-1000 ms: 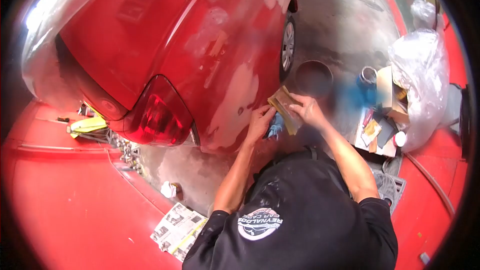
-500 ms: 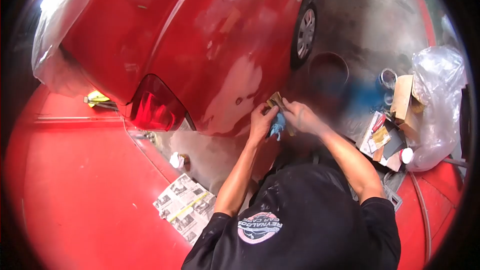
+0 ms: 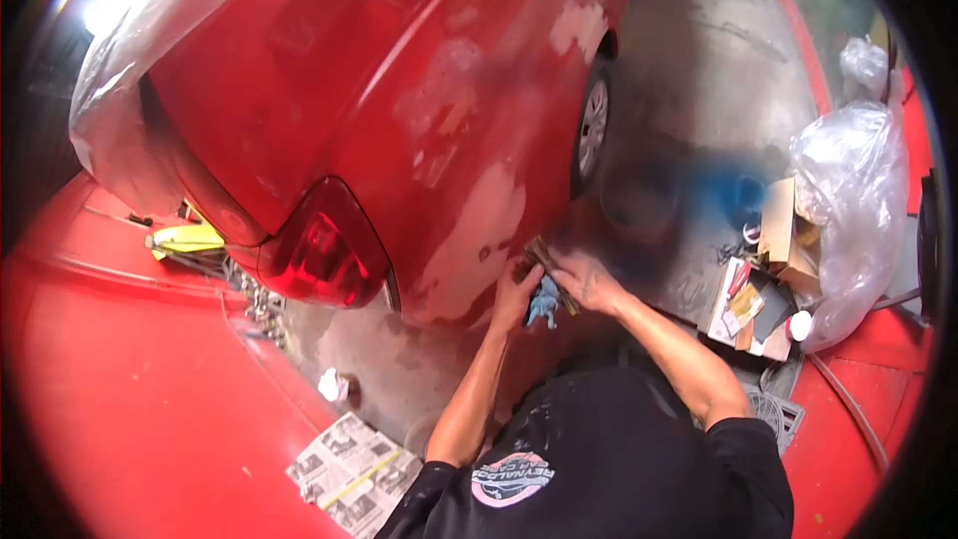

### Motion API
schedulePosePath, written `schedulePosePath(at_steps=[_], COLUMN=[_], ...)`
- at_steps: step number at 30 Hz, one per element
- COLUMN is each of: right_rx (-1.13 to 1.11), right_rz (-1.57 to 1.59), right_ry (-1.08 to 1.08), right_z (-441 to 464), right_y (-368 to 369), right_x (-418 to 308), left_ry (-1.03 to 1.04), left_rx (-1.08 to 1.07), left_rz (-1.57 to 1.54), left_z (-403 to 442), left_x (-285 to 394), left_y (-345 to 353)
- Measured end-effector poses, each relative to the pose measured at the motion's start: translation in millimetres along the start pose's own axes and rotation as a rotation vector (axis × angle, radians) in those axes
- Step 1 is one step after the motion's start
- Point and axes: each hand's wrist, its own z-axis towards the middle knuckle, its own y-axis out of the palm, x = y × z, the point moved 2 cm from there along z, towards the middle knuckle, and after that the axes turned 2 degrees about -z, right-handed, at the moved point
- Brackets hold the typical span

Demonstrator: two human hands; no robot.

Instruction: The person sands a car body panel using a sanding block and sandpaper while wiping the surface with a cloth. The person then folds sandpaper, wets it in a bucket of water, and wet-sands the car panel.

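My left hand (image 3: 515, 296) and my right hand (image 3: 589, 282) are close together in front of the red car's rear side. Both are closed on a folded brown strip (image 3: 540, 253) that looks like sandpaper. A crumpled blue cloth (image 3: 544, 305) hangs beneath it, next to my left fingers; which hand holds it I cannot tell. Just beyond my hands, the car's body (image 3: 439, 120) carries a pale sanded patch (image 3: 479, 235) with a small dark spot. The tail light (image 3: 327, 250) lies to the left.
Plastic sheeting (image 3: 115, 105) drapes the car's far-left end. To the right are an open cardboard box (image 3: 783, 235), a tray of supplies (image 3: 746, 314) and a clear plastic bag (image 3: 848, 190). Newspaper (image 3: 354, 474) lies at lower left, near a small white-topped container (image 3: 335, 385).
My view has shifted, so the car's rear and my hands sit lower in the picture. Both hands keep their hold on the brown strip, with the blue cloth still hanging there.
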Motion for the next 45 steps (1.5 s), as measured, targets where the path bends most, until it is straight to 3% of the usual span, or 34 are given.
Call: schedulePosePath(at_steps=[3,4,5,7,8,11,15,21,24,28,31,33,35,37,40,41,44,45], right_rx=[-0.098,-0.059,-0.055,-0.142,-0.110,-0.037,-0.157,-0.148,-0.162,-0.215,-0.250,-0.191,-0.114,-0.196,-0.300,-0.226,-0.045,-0.254], right_rz=[-0.008,-0.017,-0.028,0.251,0.200,0.198,0.495,0.628,0.843,1.180,1.212,1.450,1.509,1.418,0.833,0.661,0.497,0.175], right_ry=[0.060,-0.076,-0.076,0.267,0.317,0.241,0.480,0.476,0.630,0.750,0.812,0.912,0.825,0.994,0.879,0.825,0.778,0.579], right_z=[-3,-6,-6,-15,-20,-33,-29,-10,-4,9,31,38,54,62,74,75,63,59], right_y=[-3,-3,-3,-12,-18,-13,-39,-70,-88,-125,-170,-183,-212,-216,-193,-183,-135,-132], right_x=[-23,-27,-26,-40,-51,-18,-4,59,135,240,332,391,425,467,510,519,587,621], left_ry=[-0.039,-0.052,-0.074,-0.079,-0.068,-0.091,-0.150,-0.162,-0.437,-0.524,-0.666,-0.755,-0.788,-0.791,-0.769,-0.712,-0.721,-0.727], left_rx=[-0.087,-0.127,-0.166,-0.186,-0.194,-0.218,-0.184,-0.167,-0.157,-0.143,-0.105,-0.161,-0.141,-0.144,-0.152,-0.173,-0.193,-0.186], left_rz=[-0.213,-0.217,-0.222,-0.279,-0.201,-0.192,-0.263,-0.037,-0.141,-0.011,-0.256,-0.559,-0.564,-0.558,-0.266,-0.100,-0.082,-0.097], left_z=[7,7,6,5,8,7,22,77,113,176,229,266,294,324,365,378,412,422], left_x=[-12,-11,-12,-6,-10,-7,-12,-36,-35,-80,-125,-170,-186,-197,-237,-252,-312,-330], left_y=[-12,-14,-16,-8,-5,14,37,71,108,173,225,251,280,305,327,332,336,337])
